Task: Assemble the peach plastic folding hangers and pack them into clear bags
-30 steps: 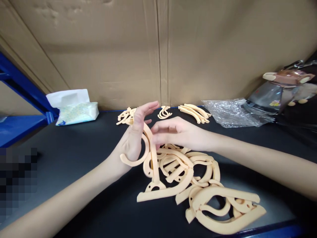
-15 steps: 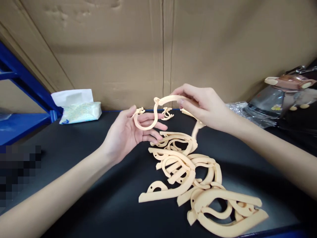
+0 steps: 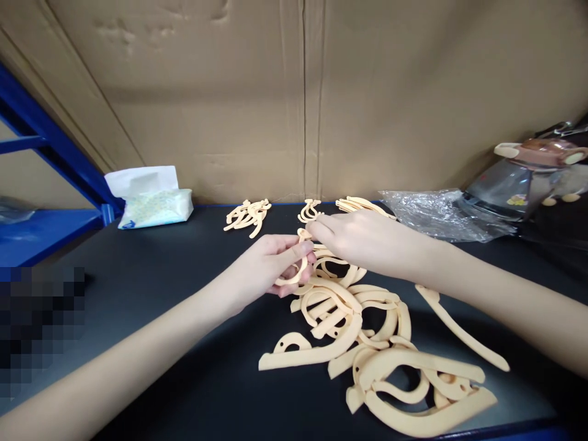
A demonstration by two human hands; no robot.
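Note:
A heap of flat, pale tan curved foam pieces (image 3: 367,343) lies on the black table (image 3: 174,294). My left hand (image 3: 271,266) pinches a small hook-shaped piece (image 3: 294,277) at the heap's far edge, thumb on top. My right hand (image 3: 358,242) meets it from the right, fingers closed on the same piece's upper end. One long curved strip (image 3: 463,334) lies apart on the table under my right forearm.
Three small sorted piles of tan pieces (image 3: 248,215) (image 3: 309,211) (image 3: 362,205) sit at the back by the cardboard wall. A tissue pack (image 3: 151,199) lies back left beside a blue rack (image 3: 50,153). Crumpled clear plastic (image 3: 436,214) and a bagged toy (image 3: 523,171) are back right.
Both hands came down from chest height to the heap's far edge. The long strip has come off the hook piece and now lies on the table to the right.

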